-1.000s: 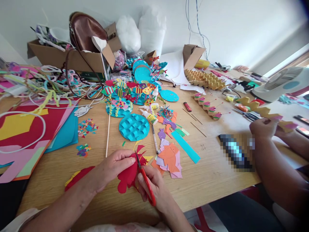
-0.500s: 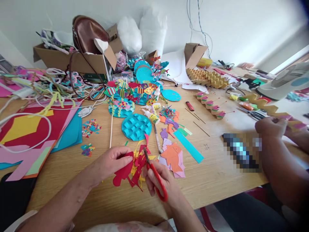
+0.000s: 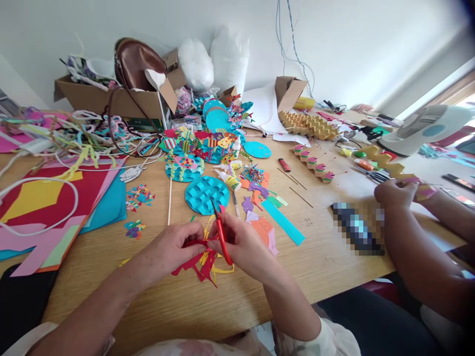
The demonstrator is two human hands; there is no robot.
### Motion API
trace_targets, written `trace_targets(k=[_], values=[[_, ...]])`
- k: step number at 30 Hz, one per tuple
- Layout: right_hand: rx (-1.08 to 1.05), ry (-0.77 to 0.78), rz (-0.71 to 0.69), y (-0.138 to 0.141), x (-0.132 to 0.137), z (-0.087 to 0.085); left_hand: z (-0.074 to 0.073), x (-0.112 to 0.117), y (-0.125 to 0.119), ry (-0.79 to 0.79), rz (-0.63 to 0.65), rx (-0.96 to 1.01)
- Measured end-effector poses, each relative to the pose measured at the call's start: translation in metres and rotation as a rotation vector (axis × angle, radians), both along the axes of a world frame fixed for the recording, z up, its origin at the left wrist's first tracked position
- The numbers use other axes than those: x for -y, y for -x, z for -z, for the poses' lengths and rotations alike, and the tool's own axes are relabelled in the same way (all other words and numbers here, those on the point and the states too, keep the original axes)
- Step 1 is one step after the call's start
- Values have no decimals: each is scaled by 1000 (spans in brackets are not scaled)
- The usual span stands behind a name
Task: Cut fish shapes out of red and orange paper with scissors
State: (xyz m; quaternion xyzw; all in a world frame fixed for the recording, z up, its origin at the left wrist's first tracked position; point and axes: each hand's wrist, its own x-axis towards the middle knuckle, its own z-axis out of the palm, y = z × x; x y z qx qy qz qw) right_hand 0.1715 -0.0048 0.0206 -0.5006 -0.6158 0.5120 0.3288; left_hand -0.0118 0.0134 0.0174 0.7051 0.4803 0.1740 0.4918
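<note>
Right hand (image 3: 239,236) drew nearer left hand (image 3: 177,246) | right: holding scissors (image 3: 221,233) | left: pinching red paper (image 3: 196,243)

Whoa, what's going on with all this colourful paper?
Somebody has red paper in the left grip and red-handled scissors in the right grip, with the blades pointing away from that paper. Red and yellow scraps lie on the table beneath. A round blue piece sits just beyond. Off to the right, another person holds a yellow-and-pink zigzag strip.
</note>
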Motion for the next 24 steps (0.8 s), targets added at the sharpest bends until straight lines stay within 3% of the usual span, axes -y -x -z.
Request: trace_targets(k=[3, 5, 9, 11, 13, 17, 24], values=[[106, -85, -93, 2, -4, -2, -5, 0, -3, 24, 26, -16], [56, -89, -60, 1, -6, -2, -12, -1, -2, 48, -19, 60], [-261, -12, 156, -2, -9, -1, -19, 1, 2, -21, -352, 420], [-421, 28, 257, -1, -9, -2, -15, 4, 2, -111, -525, 641], [-534, 45, 334, 3, -8, -2, -5, 9, -2, -101, -582, 742], [-673, 70, 396, 18, -7, 0, 10, 17, -20, -103, -437, 678], [-709, 122, 312, 31, -10, 1, -7, 5, -34, -155, -645, 490]])
